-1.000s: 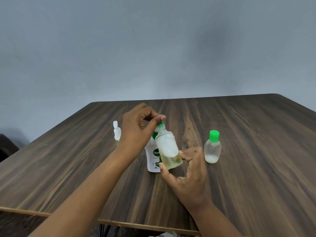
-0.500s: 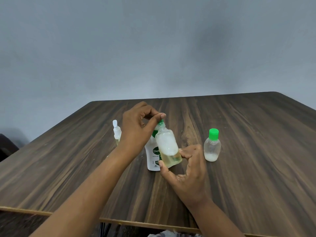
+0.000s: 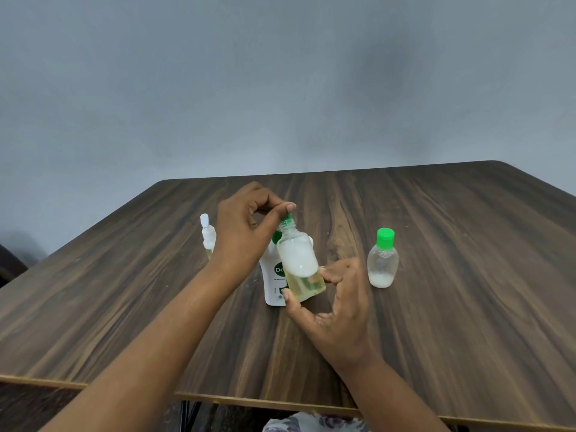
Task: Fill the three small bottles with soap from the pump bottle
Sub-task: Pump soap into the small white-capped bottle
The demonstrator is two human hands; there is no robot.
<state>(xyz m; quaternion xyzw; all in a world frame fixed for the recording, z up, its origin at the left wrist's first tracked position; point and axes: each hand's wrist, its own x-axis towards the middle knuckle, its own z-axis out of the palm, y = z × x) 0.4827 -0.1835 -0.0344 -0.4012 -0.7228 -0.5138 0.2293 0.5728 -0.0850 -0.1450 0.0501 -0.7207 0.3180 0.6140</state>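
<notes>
My right hand [image 3: 335, 310] grips a small clear bottle [image 3: 300, 263] without a cap, tilted and holding yellow soap with white foam above it. Its open neck sits just under the green nozzle [image 3: 288, 217] of the white pump bottle [image 3: 274, 285], which stands right behind it. My left hand [image 3: 246, 232] is curled over the pump head, thumb on top. A second small bottle [image 3: 382, 260] with a green cap stands to the right, with a little white foam at its bottom. A third small bottle [image 3: 208, 235] with a white cap is partly hidden behind my left hand.
Everything stands on a dark wooden table [image 3: 467, 275], whose front edge is close to me. A plain grey wall lies behind it. A dark object shows at the far left edge of the view.
Both hands and the held bottle keep almost the same pose; the view has shifted only slightly.
</notes>
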